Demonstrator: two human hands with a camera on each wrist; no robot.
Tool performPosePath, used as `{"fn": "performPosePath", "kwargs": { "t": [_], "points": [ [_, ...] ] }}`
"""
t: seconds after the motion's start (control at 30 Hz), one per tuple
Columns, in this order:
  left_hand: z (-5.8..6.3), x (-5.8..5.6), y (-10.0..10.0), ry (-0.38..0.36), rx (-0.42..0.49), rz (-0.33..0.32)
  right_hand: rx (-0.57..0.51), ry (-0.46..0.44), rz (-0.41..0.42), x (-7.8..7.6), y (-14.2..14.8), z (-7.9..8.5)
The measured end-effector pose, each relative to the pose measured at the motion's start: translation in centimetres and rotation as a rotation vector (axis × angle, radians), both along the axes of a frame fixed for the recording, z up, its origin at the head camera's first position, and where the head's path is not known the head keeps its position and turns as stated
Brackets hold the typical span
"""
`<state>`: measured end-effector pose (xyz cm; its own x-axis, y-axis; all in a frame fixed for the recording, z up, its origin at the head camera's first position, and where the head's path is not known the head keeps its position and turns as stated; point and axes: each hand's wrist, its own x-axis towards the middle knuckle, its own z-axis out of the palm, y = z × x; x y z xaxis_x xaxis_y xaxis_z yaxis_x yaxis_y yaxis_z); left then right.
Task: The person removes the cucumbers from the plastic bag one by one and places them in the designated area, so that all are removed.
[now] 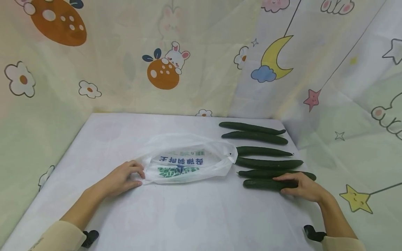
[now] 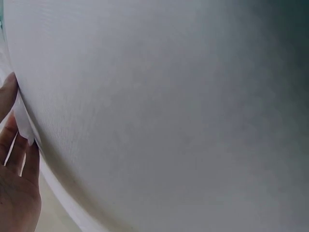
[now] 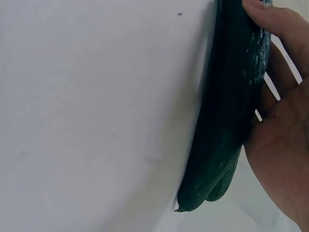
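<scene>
A white plastic bag (image 1: 182, 167) with blue and green print lies flat in the middle of the table in the head view. At its left end my left hand (image 1: 124, 177) pinches the bag's edge between thumb and fingers; the left wrist view shows a flap of thin plastic (image 2: 22, 121) there. On the right, several dark green cucumbers lie roughly side by side. My right hand (image 1: 303, 186) grips the nearest cucumber (image 1: 262, 184) by its right part, thumb on the near side. Two middle cucumbers (image 1: 263, 151) reach the bag's right end.
Two further cucumbers (image 1: 252, 127) lie toward the back edge. Another cucumber (image 1: 260, 173) lies just behind the gripped one. The white tabletop (image 1: 188, 216) meets patterned cloth walls (image 1: 204, 80) at the back and sides.
</scene>
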<state>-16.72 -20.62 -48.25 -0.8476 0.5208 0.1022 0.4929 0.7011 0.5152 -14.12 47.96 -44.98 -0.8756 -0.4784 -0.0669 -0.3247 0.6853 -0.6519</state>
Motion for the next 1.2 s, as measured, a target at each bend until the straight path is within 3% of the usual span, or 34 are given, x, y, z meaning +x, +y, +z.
{"fn": "performPosePath", "kwargs": {
  "t": [0.17, 0.4, 0.57, 0.87, 1.0, 1.2],
  "points": [
    [0.0, 0.2, 0.2, 0.027, 0.015, -0.001, -0.019, 0.100, -0.021, -0.1, -0.1, 0.0],
    [0.0, 0.9, 0.7, 0.004, 0.007, 0.000, -0.052, 0.099, -0.050, -0.1, -0.4, -0.1],
    [0.4, 1.2, 1.1, 0.022, -0.053, -0.012, -0.042, 0.119, -0.078, -0.5, -1.1, 0.5],
    [2.2, 1.4, 1.5, 0.162, -0.170, 0.064, 0.038, 0.242, -0.071, -1.7, -4.8, 1.7],
    [3.1, 0.9, 2.2, 0.225, -0.158, 0.080, 0.058, 0.338, -0.058, -2.5, -6.7, 2.2],
    [5.4, -0.2, 4.1, 0.286, -0.173, 0.149, 0.060, 0.375, -0.101, -3.2, -10.4, 3.3]
  ]
}}
